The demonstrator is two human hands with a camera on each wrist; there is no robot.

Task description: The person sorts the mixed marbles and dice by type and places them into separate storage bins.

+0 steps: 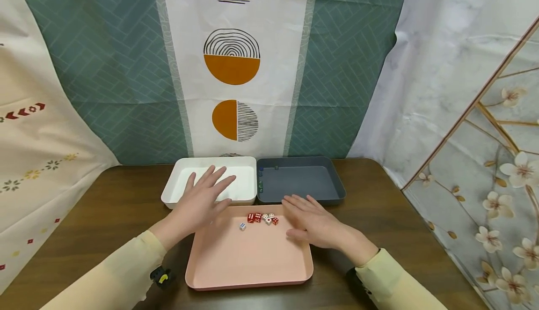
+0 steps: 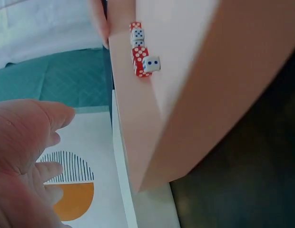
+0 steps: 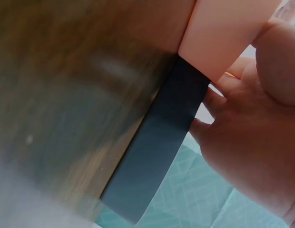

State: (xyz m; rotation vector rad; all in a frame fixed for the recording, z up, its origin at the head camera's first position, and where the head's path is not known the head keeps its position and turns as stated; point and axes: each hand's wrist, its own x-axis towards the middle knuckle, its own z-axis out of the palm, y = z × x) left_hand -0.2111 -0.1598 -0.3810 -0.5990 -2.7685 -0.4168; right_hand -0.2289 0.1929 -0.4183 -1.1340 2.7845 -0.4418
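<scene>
Several red and white dice [image 1: 258,217] lie clustered near the back edge of the pink tray [image 1: 248,263]. One white die [image 1: 242,226] with blue pips sits a little apart, nearer the front left. My left hand [image 1: 198,207] is spread over the back left corner of the pink tray, its fingers above the white tray [image 1: 181,174], holding nothing. With fingers extended, my right hand [image 1: 316,225] is over the pink tray's right back corner, just right of the cluster; nothing is seen in it. In the right wrist view its fingers [image 3: 214,102] are partly hidden behind tray edges.
Behind the pink tray, the dark grey tray [image 1: 303,179] stands right of the white one. Small green and blue pieces [image 1: 260,187] lie along its left wall. A brown wooden table [image 1: 113,216] carries all three trays. Patterned cloth [image 1: 345,66] hangs around the back and sides.
</scene>
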